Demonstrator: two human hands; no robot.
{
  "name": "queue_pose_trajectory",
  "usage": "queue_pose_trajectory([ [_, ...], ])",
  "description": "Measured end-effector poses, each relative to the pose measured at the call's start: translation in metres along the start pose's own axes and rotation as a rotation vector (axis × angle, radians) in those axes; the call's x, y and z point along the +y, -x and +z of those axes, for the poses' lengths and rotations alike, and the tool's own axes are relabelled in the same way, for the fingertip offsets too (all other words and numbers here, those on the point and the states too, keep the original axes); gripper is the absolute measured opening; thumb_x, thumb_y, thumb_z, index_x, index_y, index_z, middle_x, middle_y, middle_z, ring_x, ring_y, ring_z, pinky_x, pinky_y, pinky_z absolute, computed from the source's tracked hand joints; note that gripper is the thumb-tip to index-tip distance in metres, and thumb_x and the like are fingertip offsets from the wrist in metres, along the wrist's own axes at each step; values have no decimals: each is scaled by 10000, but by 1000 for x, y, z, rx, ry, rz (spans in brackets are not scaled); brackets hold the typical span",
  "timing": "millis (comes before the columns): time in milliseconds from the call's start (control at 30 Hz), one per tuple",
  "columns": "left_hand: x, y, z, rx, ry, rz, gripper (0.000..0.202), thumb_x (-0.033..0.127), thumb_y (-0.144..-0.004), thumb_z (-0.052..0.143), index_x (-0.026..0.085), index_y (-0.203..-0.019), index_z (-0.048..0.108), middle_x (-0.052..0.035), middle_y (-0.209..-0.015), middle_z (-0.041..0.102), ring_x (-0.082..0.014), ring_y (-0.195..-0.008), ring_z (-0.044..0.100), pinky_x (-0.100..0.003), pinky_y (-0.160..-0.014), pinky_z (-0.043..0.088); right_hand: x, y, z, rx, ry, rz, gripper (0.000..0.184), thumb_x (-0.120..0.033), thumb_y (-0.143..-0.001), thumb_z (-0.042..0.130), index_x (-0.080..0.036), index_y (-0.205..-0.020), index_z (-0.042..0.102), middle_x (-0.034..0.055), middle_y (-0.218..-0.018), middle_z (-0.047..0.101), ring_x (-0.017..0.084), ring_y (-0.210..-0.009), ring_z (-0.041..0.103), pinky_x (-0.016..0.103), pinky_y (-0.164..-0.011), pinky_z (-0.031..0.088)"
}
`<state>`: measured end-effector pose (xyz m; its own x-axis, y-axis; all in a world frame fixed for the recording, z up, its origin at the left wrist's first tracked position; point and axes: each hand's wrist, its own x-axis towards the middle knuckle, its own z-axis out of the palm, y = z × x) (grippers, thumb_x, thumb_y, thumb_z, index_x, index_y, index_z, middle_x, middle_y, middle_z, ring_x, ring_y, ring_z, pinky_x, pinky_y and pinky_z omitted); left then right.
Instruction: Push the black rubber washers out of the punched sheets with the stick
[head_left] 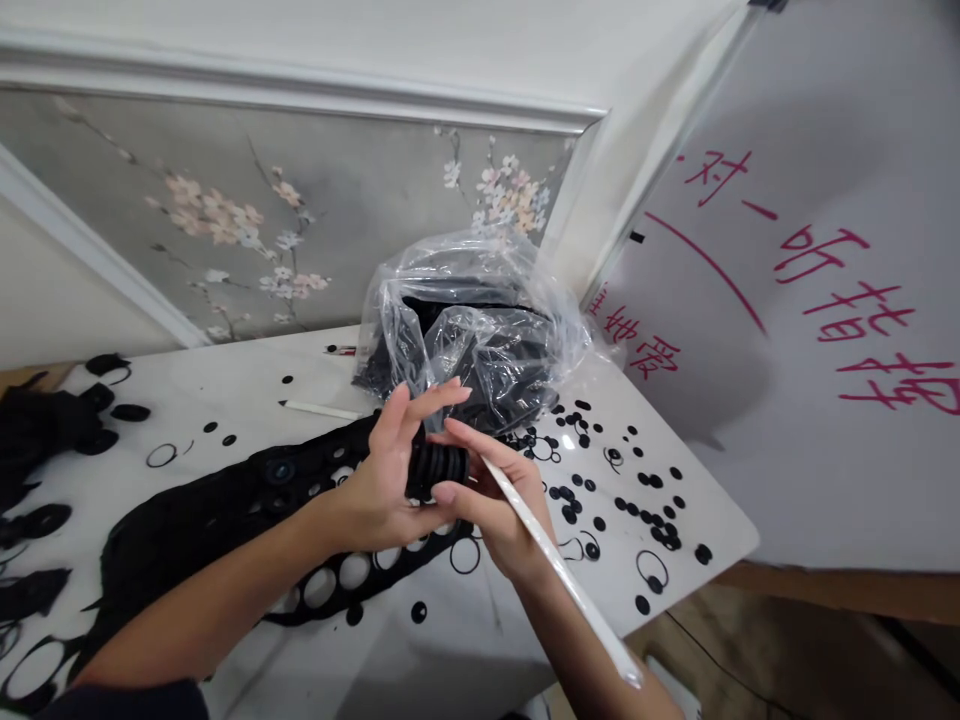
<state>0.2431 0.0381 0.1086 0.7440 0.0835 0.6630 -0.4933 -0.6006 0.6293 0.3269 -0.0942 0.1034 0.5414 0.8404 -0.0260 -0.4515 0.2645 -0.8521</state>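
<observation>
**What do the hands hold?**
Just in front of a clear plastic bag (pixel 472 330), the left hand (pixel 379 480) curls closed around a stack of black rubber rings (pixel 437 472). The right hand (pixel 491 490) grips a long white rod (pixel 559 565) between its fingers, and the rod's end meets the stack.

**Is there any writing?**
Yes. To the right of the bag, a whiteboard (pixel 787 400) carries large pink-red Chinese characters reading "对一" and "听指挥". A smaller pink-red line just beside the bag is too slanted to read with confidence.

**What is in the bag?**
Crumpled black pieces show through the film, but the folds blur them too much to tell exactly what they are.

**What lies around it?**
The bag sits on a white table (pixel 720 530). To its left and nearer the person, a black sheet punched with round holes (pixel 202 540) lies under the left forearm. Also to the left, a second white rod (pixel 319 409) rests near the bag. To its right, loose black rings (pixel 630 500) are scattered across the table. Behind it, a wall panel painted with pale blossoms (pixel 225 210) rises.
</observation>
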Motion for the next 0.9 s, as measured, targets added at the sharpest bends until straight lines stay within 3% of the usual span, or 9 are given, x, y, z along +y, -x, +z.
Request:
queue_pose_trajectory([
  [133,-1,0,-12,-44,-193,-62,717,304,-864,642,335,-1465,253,-95,-1379,526,-264,-1330,438,-496,-1118,364,-14,-5,3,-68,101,-38,522,-165,-669,798,-314,-1154,671,5,-1146,696,253,-1095,631,470,-992,487],
  [233,-1,1,-23,-85,-410,80,489,250,-899,596,289,-1367,457,-53,-1279,623,-237,-1306,472,-465,-1132,355,-16,-10,6,-94,135,-39,581,-164,-684,793,-317,-1219,626,0,-1257,645,255,-1192,579,460,-1030,465],
  [300,-1,2,-26,-51,-460,170,428,200,-901,588,273,-1317,521,-25,-1202,673,-218,-1277,506,-438,-1130,365,-13,-12,8,-78,135,-29,656,-172,-648,822,-311,-1250,603,7,-1274,636,265,-1187,584,462,-1016,480],
  [367,-1,4,-26,27,-420,176,406,189,-861,645,269,-1255,585,-13,-1157,696,-207,-1197,579,-392,-1094,423,-9,-14,10,-89,97,-13,714,-175,-614,845,-302,-1269,589,20,-1265,643,272,-1175,595,458,-1001,495],
  [467,1,6,-20,275,-186,-106,417,204,-749,769,279,-1146,665,-3,-1108,717,-192,-1025,676,-308,-979,526,-6,-15,13,-111,-22,-11,651,-221,-645,836,-286,-1250,606,35,-1231,666,260,-1136,624,440,-989,506],
  [567,4,0,-15,556,357,-517,305,377,-764,751,239,-1033,708,-6,-954,751,-178,-896,713,-259,-853,584,-6,-14,12,-4,-92,22,500,-303,-717,792,-253,-1193,649,58,-1159,703,225,-1009,687,399,-945,535],
  [633,9,-8,-15,662,737,-685,329,478,-794,695,192,-956,714,-24,-863,754,-174,-855,721,-244,-804,597,-5,-12,9,107,-98,51,461,-344,-731,780,-228,-1163,668,75,-1117,720,205,-939,706,359,-899,553],
  [733,19,-17,-18,695,1052,-865,354,479,-860,619,138,-902,701,-62,-809,751,-158,-787,729,-223,-771,598,2,-10,2,203,-84,84,455,-376,-743,766,-191,-1149,675,95,-1085,729,187,-904,707,320,-870,554],
  [900,28,-21,-23,664,1150,-991,403,412,-988,400,110,-941,663,-83,-798,746,-150,-700,729,-238,-743,607,35,-8,-9,265,27,100,473,-421,-791,707,-154,-1178,653,98,-1005,747,189,-854,696,333,-850,542],
])
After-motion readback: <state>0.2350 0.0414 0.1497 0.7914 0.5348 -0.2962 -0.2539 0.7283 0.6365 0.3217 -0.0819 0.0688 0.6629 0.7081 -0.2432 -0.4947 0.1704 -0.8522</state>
